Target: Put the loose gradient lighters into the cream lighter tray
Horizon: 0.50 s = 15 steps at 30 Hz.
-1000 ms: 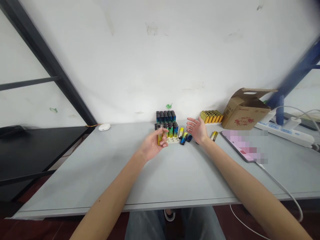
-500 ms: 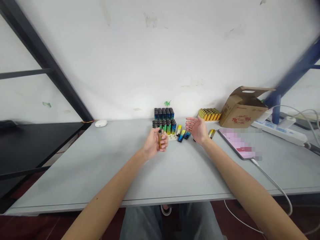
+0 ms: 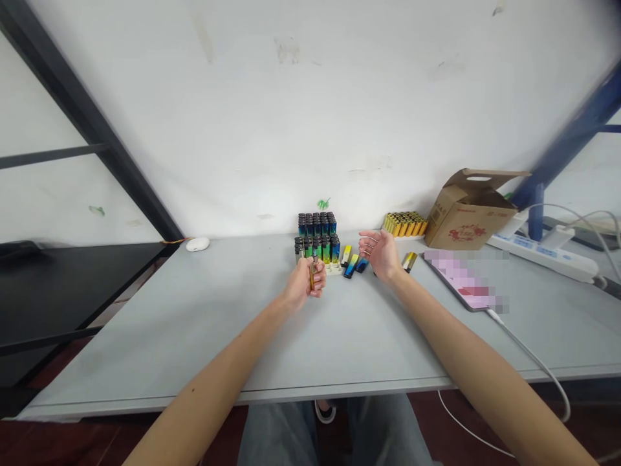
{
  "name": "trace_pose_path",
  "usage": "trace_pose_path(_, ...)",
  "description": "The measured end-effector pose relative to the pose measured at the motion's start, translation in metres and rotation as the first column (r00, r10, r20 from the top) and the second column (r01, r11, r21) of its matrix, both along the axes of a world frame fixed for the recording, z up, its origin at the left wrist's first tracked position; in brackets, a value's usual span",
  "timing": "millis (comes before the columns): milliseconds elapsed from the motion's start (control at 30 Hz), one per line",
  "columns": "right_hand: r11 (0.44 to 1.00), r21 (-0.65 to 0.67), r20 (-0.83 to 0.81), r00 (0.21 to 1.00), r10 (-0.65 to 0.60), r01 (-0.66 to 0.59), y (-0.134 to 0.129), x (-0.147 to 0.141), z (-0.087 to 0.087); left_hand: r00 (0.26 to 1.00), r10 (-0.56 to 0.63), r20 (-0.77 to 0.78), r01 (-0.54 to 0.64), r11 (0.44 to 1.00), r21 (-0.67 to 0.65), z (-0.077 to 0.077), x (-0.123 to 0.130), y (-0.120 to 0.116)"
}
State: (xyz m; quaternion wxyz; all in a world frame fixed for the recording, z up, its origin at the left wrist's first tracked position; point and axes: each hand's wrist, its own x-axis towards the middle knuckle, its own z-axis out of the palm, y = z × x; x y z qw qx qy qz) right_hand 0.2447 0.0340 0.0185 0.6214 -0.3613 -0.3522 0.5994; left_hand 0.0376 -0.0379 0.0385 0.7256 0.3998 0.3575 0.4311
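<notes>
My left hand is wrapped around a yellowish lighter, held upright with the thumb over its top. Just behind it stand rows of green-and-blue lighters in a pale tray. A block of dark blue lighters stands farther back by the wall. Palm turned inward and fingers apart, my right hand holds nothing. Between the hands lie several loose yellow-and-blue lighters. More lighters lie right of my right wrist, partly hidden by it.
Yellow lighters stand in a block beside an open cardboard box. A phone on a white charging cable lies at right, near a power strip. A small white case sits at the back left of the grey table.
My left thumb has moved from beside the lighter to over its top. My right hand keeps its open pose. The view has shifted slightly.
</notes>
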Motion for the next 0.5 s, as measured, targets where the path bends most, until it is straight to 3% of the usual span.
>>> trace_pose_path(500, 1.0, 0.003, 0.036, 0.999, -0.026, 0.026, -0.0015, -0.0018, 0.0017, 0.987, -0.159, 0.001, 0.159, 0.985, 0.069, -0.0054, -0.0004, -0.0012)
